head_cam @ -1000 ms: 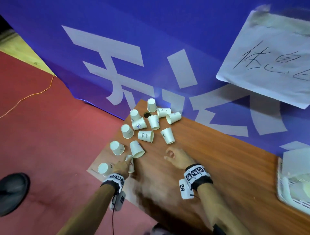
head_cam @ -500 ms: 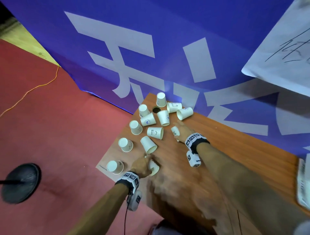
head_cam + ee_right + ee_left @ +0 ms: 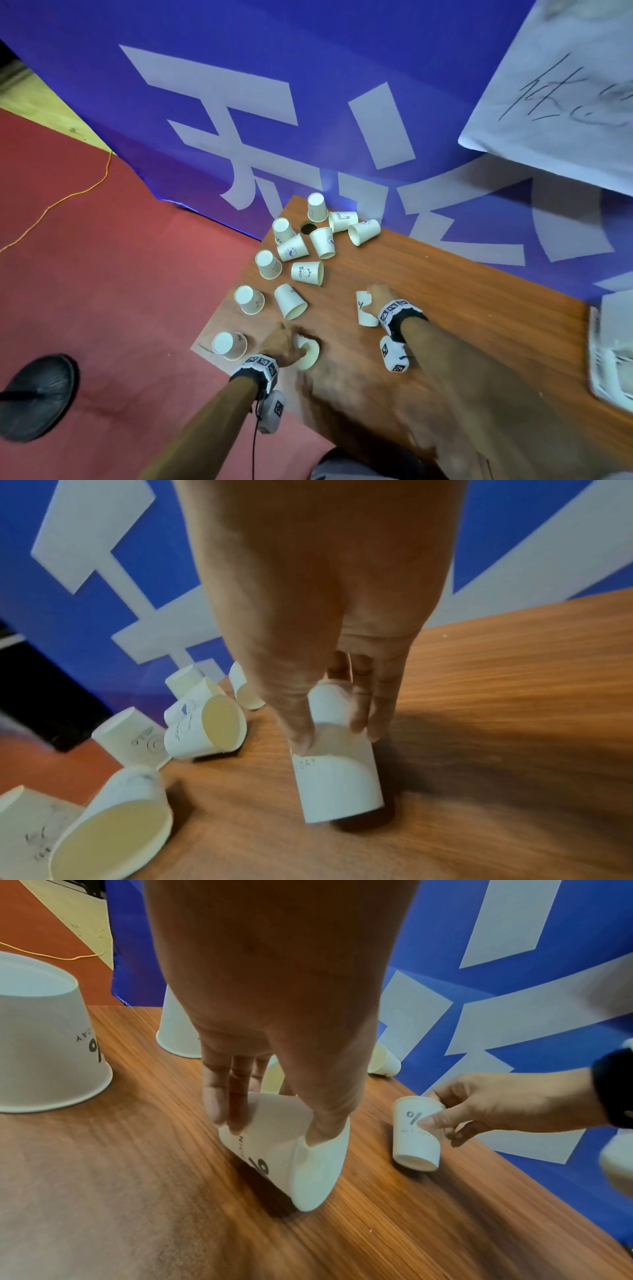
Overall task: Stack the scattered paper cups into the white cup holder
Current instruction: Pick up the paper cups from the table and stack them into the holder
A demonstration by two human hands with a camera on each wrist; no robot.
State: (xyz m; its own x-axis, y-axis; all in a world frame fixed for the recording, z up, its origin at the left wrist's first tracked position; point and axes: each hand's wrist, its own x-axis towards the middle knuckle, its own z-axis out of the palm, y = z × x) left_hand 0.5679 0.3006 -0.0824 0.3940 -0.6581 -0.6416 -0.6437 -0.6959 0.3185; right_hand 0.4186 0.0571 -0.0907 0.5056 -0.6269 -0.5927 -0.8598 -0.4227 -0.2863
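Reaching down, the left hand (image 3: 260,1053) pinches a tilted cup (image 3: 291,1153), the right hand (image 3: 329,647) gripping another cup (image 3: 337,777).

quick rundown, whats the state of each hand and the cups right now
left hand: grips a cup, thumb inside the rim
left cup: tilted, mouth edge on the table
right hand: pinches a second cup
right cup: held, mouth toward the table
bear cup: lying on its side
corner cup: upside down, untouched
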